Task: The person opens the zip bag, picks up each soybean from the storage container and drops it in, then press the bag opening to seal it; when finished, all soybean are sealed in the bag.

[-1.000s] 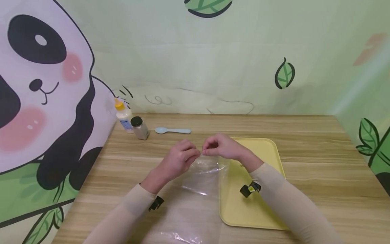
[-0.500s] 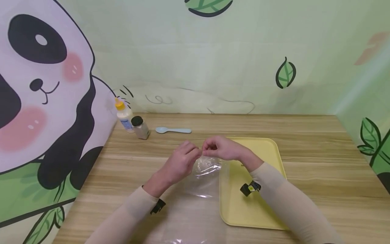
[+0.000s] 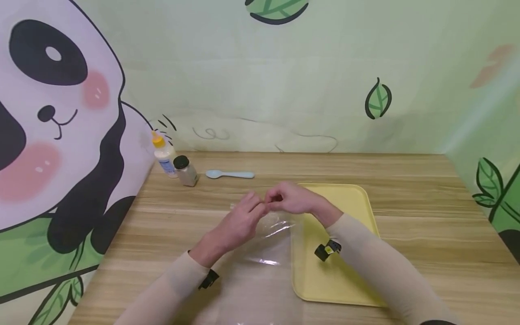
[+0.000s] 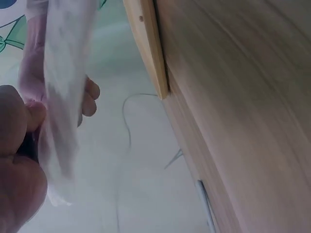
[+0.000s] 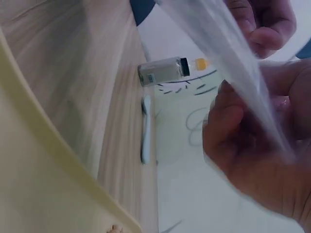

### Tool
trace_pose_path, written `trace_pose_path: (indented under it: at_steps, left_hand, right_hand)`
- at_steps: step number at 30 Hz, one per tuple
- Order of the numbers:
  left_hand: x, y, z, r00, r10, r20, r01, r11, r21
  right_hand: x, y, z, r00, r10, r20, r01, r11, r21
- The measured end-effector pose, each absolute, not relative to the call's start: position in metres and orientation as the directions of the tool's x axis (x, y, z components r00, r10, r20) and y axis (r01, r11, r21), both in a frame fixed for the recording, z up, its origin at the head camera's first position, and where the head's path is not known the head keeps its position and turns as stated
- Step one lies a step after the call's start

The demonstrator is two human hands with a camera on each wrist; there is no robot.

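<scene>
A clear plastic bag (image 3: 264, 271) hangs below both hands in the head view and overlaps the tray's left edge. My left hand (image 3: 239, 221) pinches its upper edge. Right beside it, my right hand (image 3: 294, 198) pinches the same edge, and the fingertips of both hands meet. In the left wrist view the bag (image 4: 68, 97) stands as a whitish sheet between the left fingers (image 4: 22, 194) and the other hand. The right wrist view has the blurred bag (image 5: 238, 58) running down across the right hand (image 5: 262, 165). Which layer each hand holds, I cannot tell.
A yellow tray (image 3: 337, 280) lies under the right forearm; small brown bits (image 5: 114, 229) show on it. At the back left stand a glue bottle with an orange cap (image 3: 164, 155) and a black-lidded jar (image 3: 186, 174). A pale blue spoon (image 3: 231, 174) lies to their right.
My left hand has shifted slightly down, and my right hand a little left, closing the small gap between the fingertips. The bag's upper part has creased and shifted with them.
</scene>
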State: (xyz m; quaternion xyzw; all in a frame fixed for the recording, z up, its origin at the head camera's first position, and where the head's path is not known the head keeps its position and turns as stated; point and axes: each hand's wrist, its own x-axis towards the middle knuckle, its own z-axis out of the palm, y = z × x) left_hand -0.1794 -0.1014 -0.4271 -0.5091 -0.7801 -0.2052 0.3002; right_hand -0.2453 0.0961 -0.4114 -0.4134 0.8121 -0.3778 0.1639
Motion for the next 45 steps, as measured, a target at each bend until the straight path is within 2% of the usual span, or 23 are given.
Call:
trace_pose_path:
  at_steps: [3, 6, 10, 12, 16, 23, 28, 32, 35, 39, 42, 45]
  left_hand:
    - [-0.170, -0.096, -0.423, -0.231, 0.709, 0.666, 0.945, 0.326, -0.018]
    - [-0.164, -0.091, -0.416, -0.240, 0.743, 0.625, 0.945, 0.327, -0.026]
    - [-0.161, -0.095, -0.409, -0.316, 0.750, 0.581, 0.920, 0.391, -0.004]
    - [-0.157, -0.099, -0.407, -0.328, 0.764, 0.556, 0.920, 0.392, 0.004]
    - [-0.147, -0.102, -0.404, -0.325, 0.780, 0.534, 0.926, 0.376, 0.013]
    - [-0.127, -0.101, -0.394, -0.306, 0.781, 0.545, 0.933, 0.359, 0.010]
    - [-0.117, -0.101, -0.391, -0.281, 0.783, 0.554, 0.940, 0.340, -0.003]
    - [-0.113, -0.104, -0.389, -0.292, 0.772, 0.565, 0.947, 0.316, 0.058]
    - [-0.110, -0.108, -0.386, -0.347, 0.730, 0.589, 0.935, 0.322, 0.151]
    - [-0.105, -0.111, -0.384, -0.522, 0.666, 0.533, 0.849, 0.466, 0.249]
    - [-0.103, -0.109, -0.385, -0.644, 0.620, 0.448, 0.755, 0.609, 0.241]
    - [-0.105, -0.105, -0.389, -0.699, 0.575, 0.426, 0.692, 0.695, 0.197]
  right_hand:
    - [-0.248, 0.097, -0.412, -0.661, -0.750, -0.009, -0.514, 0.462, -0.723]
    - [-0.249, 0.102, -0.409, -0.714, -0.699, -0.034, -0.470, 0.515, -0.717]
    - [-0.249, 0.103, -0.403, -0.704, -0.709, 0.039, -0.536, 0.495, -0.684]
    - [-0.249, 0.101, -0.403, -0.686, -0.724, 0.073, -0.579, 0.483, -0.657]
    - [-0.248, 0.098, -0.404, -0.666, -0.740, 0.094, -0.632, 0.492, -0.599]
    - [-0.243, 0.096, -0.405, -0.716, -0.693, 0.089, -0.613, 0.561, -0.557]
    - [-0.242, 0.092, -0.406, -0.728, -0.679, 0.097, -0.618, 0.588, -0.522]
    - [-0.241, 0.089, -0.407, -0.719, -0.682, 0.132, -0.648, 0.590, -0.481]
    - [-0.242, 0.088, -0.405, -0.703, -0.692, 0.165, -0.675, 0.575, -0.462]
    - [-0.243, 0.089, -0.401, -0.705, -0.693, 0.154, -0.661, 0.561, -0.498]
    - [-0.243, 0.092, -0.398, -0.723, -0.686, 0.085, -0.601, 0.564, -0.566]
    - [-0.243, 0.094, -0.395, -0.729, -0.684, 0.015, -0.532, 0.553, -0.642]
